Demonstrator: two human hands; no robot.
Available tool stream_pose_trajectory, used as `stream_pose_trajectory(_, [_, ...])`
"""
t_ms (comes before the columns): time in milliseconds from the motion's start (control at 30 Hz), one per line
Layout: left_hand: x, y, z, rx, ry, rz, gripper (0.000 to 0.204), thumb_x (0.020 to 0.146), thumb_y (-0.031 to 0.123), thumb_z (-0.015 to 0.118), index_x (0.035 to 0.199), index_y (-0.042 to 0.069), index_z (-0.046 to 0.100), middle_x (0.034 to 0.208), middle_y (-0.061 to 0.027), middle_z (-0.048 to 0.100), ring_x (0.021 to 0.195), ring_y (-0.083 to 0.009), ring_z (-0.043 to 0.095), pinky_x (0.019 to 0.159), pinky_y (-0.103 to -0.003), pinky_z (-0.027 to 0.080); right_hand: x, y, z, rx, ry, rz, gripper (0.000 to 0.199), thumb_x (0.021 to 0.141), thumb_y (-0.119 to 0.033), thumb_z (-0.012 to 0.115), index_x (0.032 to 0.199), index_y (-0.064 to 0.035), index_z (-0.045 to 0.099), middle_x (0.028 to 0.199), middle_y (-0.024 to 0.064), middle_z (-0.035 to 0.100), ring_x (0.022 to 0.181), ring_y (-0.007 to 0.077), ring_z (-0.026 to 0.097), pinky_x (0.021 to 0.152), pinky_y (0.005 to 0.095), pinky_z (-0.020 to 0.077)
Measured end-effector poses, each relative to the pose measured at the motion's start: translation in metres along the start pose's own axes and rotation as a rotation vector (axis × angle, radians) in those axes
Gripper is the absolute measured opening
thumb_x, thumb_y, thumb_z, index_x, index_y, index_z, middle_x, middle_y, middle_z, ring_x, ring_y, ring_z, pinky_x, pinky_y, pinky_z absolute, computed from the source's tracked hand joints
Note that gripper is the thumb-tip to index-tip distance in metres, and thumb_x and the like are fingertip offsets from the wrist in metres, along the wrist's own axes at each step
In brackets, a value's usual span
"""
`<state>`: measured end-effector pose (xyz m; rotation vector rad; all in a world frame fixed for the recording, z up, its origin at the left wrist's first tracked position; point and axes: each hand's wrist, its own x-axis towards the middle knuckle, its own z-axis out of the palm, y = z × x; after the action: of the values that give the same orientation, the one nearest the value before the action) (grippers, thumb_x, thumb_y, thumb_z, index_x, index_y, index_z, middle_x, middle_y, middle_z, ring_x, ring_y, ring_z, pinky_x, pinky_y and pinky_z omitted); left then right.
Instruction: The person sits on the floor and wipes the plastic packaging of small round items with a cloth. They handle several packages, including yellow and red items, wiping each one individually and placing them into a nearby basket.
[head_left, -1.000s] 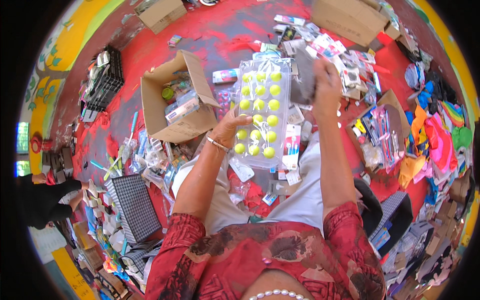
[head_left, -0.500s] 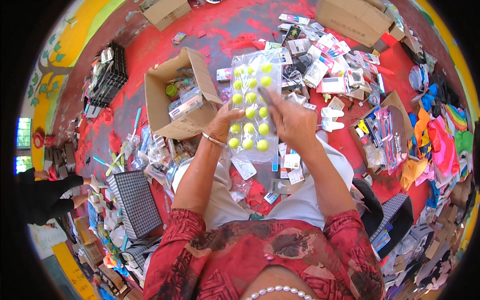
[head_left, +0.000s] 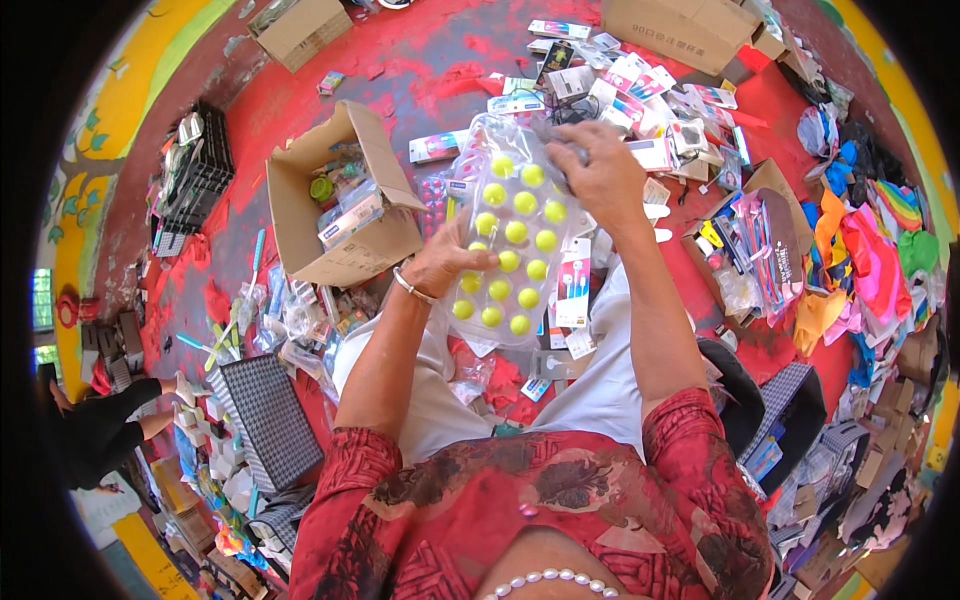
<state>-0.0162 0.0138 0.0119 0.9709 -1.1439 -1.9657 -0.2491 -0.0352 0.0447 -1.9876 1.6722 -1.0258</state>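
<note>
Right in front of the person's lap was a clear plastic pack (head_left: 527, 247) full of little yellow-green balls (head_left: 515, 232), turned at a bit of an angle and held up off the floor (head_left: 420, 80). The left hand (head_left: 440, 262) had it gripped by the left edge, thumb lying across the front, and there was a pale bracelet (head_left: 413, 287) on that wrist. The right hand (head_left: 600, 170) was up at the top right corner of the pack with its fingers bent. Something greyish and blurry showed by those fingertips, so honestly I couldn't tell if that hand was pinching anything.

Stuff was everywhere around it. An earphone package (head_left: 573, 285) showed just beside the pack's lower right side, and a cardboard box (head_left: 345, 255) with its flap up stood over to the left with a green round thing (head_left: 321, 188) inside. Past the right hand was a messy heap of small packages (head_left: 650, 85). Bright cloths (head_left: 875, 260) were piled way off to the right, a black crate (head_left: 205, 160) sat far left, and a checked box (head_left: 265, 420) was nearer on that side.
</note>
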Motion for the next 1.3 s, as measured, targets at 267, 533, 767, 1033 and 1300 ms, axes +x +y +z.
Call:
stream_pose_trajectory(267, [-0.001,-0.009,-0.013,-0.096,0.037,0.052,0.075,0.061,0.017,0.075,0.127,0.000,0.042,0.116,-0.0078,0.056,0.101,-0.0167,0.058,0.088,-0.031,0.046,0.002,0.034,-0.004,-0.136,0.201,0.159,0.025,0.081,-0.031,0.061,0.098,-0.0134,0.068,0.087,0.0115,0.067,0.081,0.0291,0.063,0.068,0.0373,0.0476])
stream_pose_trajectory(533, [0.017,-0.019,-0.010,-0.329,0.332,0.131,0.051,0.075,0.004,0.066,0.123,0.005,0.046,0.110,-0.0076,0.058,0.092,-0.0204,0.060,0.080,-0.036,0.052,-0.004,-0.001,0.022,0.313,0.238,-0.014,0.029,0.084,-0.031,0.059,0.096,-0.0041,0.064,0.089,0.0150,0.063,0.084,0.0306,0.062,0.071,0.0386,0.0478])
stream_pose_trajectory(767, [0.026,-0.022,-0.028,-0.612,0.441,0.123,0.033,0.083,0.012,0.059,0.114,0.001,0.053,0.101,-0.0098,0.062,0.088,-0.0231,0.061,0.078,-0.038,0.052,-0.073,-0.066,0.084,-0.158,-0.116,-0.413,0.013,0.081,-0.019,0.058,0.091,-0.0126,0.062,0.085,0.0044,0.054,0.072,0.0256,0.061,0.057,0.0356,0.0494])
stream_pose_trajectory(1033, [0.024,-0.012,-0.036,-0.707,0.618,0.238,0.037,0.084,0.006,0.057,0.120,0.003,0.047,0.115,-0.0114,0.056,0.104,-0.0267,0.057,0.090,-0.045,0.048,-0.058,-0.016,0.035,0.076,-0.031,-0.185,0.008,0.072,-0.013,0.062,0.080,-0.0096,0.063,0.090,0.0064,0.059,0.076,0.0249,0.061,0.066,0.0357,0.0481])
stream_pose_trajectory(1300, [0.029,-0.020,-0.040,-0.763,0.641,0.254,0.037,0.084,0.003,0.058,0.119,0.002,0.047,0.113,-0.0127,0.057,0.103,-0.0286,0.058,0.090,-0.045,0.048,-0.041,-0.017,0.044,0.252,0.315,-0.018,0.014,0.076,-0.016,0.066,0.082,-0.0031,0.062,0.082,0.0105,0.062,0.076,0.0264,0.059,0.068,0.0352,0.0460])
